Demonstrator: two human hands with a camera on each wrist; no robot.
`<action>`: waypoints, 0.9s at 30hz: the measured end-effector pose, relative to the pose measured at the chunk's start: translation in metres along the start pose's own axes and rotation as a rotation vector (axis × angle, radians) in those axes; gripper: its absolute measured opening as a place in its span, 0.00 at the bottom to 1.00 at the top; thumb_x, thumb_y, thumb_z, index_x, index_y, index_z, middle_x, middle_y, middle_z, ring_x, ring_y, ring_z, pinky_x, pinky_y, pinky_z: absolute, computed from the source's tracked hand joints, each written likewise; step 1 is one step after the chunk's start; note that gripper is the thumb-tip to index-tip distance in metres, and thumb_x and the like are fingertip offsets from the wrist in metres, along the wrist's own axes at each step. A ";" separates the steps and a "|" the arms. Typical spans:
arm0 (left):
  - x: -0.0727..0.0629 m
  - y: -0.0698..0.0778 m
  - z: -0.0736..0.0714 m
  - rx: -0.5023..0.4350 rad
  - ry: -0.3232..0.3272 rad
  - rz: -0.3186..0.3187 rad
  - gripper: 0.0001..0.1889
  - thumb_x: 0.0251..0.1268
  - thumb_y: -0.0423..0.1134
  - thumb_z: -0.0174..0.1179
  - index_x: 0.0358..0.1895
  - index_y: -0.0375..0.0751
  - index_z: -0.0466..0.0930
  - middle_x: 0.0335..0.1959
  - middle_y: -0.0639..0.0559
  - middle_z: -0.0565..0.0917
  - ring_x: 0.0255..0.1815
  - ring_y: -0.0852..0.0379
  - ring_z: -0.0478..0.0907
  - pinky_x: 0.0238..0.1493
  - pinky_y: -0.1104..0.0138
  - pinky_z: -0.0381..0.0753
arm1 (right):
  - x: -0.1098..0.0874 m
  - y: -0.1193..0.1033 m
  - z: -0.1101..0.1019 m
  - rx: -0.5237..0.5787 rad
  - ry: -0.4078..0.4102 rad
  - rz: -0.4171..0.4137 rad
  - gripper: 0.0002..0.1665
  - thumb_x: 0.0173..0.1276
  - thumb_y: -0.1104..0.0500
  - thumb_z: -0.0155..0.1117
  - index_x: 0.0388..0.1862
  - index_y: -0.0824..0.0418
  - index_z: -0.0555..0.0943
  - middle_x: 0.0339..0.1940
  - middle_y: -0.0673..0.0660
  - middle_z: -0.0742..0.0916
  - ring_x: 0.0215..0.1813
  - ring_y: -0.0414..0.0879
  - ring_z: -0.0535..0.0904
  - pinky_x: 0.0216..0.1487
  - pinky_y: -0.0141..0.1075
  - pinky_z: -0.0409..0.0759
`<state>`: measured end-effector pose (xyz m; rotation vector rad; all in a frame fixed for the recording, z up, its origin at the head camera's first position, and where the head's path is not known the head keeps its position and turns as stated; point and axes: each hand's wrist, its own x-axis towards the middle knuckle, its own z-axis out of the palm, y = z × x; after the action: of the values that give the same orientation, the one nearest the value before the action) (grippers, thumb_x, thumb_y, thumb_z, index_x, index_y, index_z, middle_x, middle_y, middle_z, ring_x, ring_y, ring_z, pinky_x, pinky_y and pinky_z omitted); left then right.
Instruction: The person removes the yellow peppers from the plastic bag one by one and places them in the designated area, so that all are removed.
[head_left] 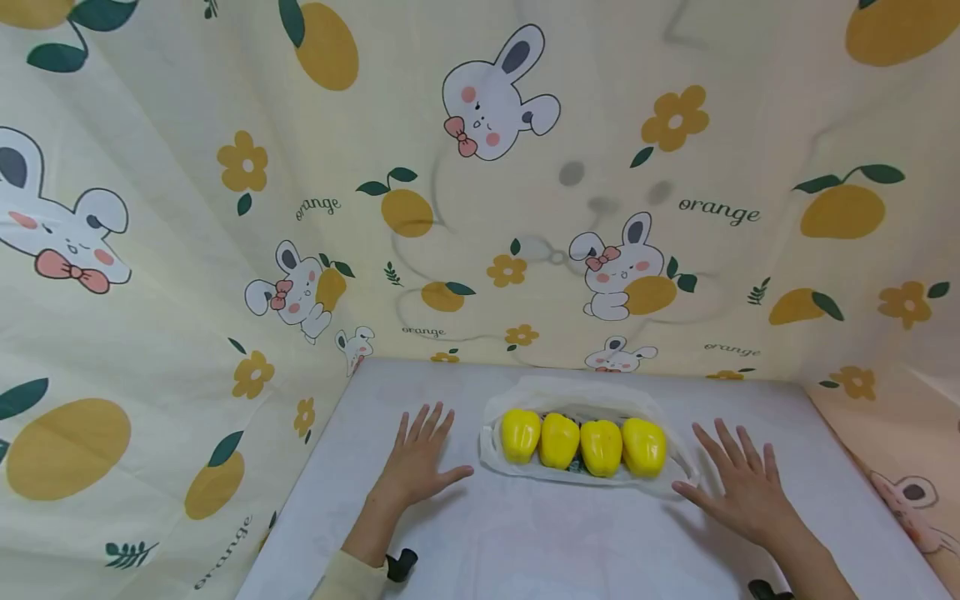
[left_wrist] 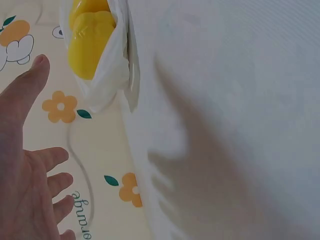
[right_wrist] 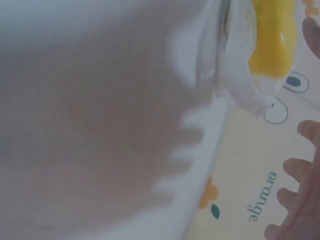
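Several yellow bell peppers [head_left: 602,447] sit side by side in a row on a white plastic bag [head_left: 525,473] spread on the table. To the left of the bag my left hand [head_left: 415,468] is held with fingers spread, touching nothing. On the other side my right hand [head_left: 742,492] is also spread, its thumb close to the bag's right end. The left wrist view shows the pepper [left_wrist: 90,45] at one end and the crumpled bag edge [left_wrist: 112,75]. From the right wrist, a pepper [right_wrist: 274,40] shows inside the bag's folded rim [right_wrist: 240,65].
The white table [head_left: 570,542] runs up to a cream curtain [head_left: 480,192] printed with rabbits, oranges and flowers, at the back and sides. Black straps [head_left: 402,565] show at the wrists. Shadows of the hands fall on the tabletop.
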<state>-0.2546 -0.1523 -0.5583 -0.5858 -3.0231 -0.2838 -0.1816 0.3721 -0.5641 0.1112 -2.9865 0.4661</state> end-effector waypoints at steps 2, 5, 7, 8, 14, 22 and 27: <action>0.002 0.002 0.001 0.001 0.000 0.008 0.56 0.66 0.77 0.59 0.88 0.46 0.55 0.89 0.43 0.52 0.90 0.40 0.45 0.87 0.37 0.38 | 0.002 -0.002 0.000 0.004 -0.010 -0.002 0.66 0.68 0.27 0.68 0.91 0.53 0.48 0.89 0.74 0.46 0.85 0.80 0.34 0.75 0.68 0.08; 0.005 0.006 0.001 0.003 -0.015 0.015 0.56 0.66 0.78 0.58 0.88 0.47 0.54 0.89 0.44 0.51 0.90 0.41 0.45 0.88 0.38 0.38 | 0.004 -0.004 0.001 0.006 -0.019 -0.005 0.66 0.68 0.26 0.68 0.91 0.53 0.49 0.89 0.73 0.46 0.85 0.80 0.35 0.75 0.68 0.08; 0.007 0.008 0.000 -0.006 -0.016 0.025 0.56 0.67 0.78 0.59 0.88 0.46 0.54 0.89 0.43 0.52 0.90 0.40 0.46 0.88 0.38 0.39 | 0.006 -0.005 0.001 0.011 -0.022 -0.009 0.66 0.67 0.26 0.69 0.91 0.54 0.49 0.89 0.73 0.47 0.85 0.80 0.37 0.75 0.67 0.08; 0.008 0.009 0.001 -0.007 -0.025 0.026 0.56 0.67 0.78 0.58 0.88 0.47 0.53 0.90 0.44 0.51 0.90 0.41 0.45 0.88 0.39 0.38 | 0.006 -0.006 0.001 0.012 -0.024 -0.011 0.66 0.67 0.26 0.69 0.91 0.54 0.49 0.89 0.73 0.48 0.85 0.80 0.36 0.75 0.67 0.08; 0.013 0.017 0.002 -0.055 -0.037 0.055 0.56 0.67 0.75 0.61 0.88 0.46 0.53 0.90 0.43 0.51 0.90 0.40 0.45 0.88 0.38 0.38 | 0.009 -0.009 0.001 0.020 -0.034 -0.023 0.68 0.66 0.27 0.70 0.90 0.57 0.50 0.88 0.74 0.49 0.86 0.78 0.35 0.77 0.66 0.10; 0.025 0.027 0.008 -0.014 -0.059 0.080 0.56 0.67 0.78 0.58 0.89 0.48 0.52 0.90 0.45 0.52 0.90 0.42 0.46 0.88 0.39 0.42 | 0.014 -0.012 0.007 0.019 -0.045 -0.028 0.71 0.64 0.25 0.71 0.90 0.60 0.50 0.88 0.75 0.51 0.86 0.77 0.35 0.80 0.69 0.16; 0.031 0.034 0.010 -0.032 -0.063 0.100 0.56 0.67 0.77 0.59 0.89 0.48 0.52 0.90 0.46 0.52 0.90 0.43 0.47 0.88 0.39 0.42 | 0.015 -0.014 0.010 0.029 -0.044 -0.039 0.72 0.63 0.25 0.72 0.90 0.61 0.50 0.88 0.75 0.51 0.87 0.76 0.35 0.80 0.68 0.16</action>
<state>-0.2710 -0.1084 -0.5593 -0.7593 -3.0415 -0.3157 -0.1964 0.3547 -0.5677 0.1849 -3.0153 0.5091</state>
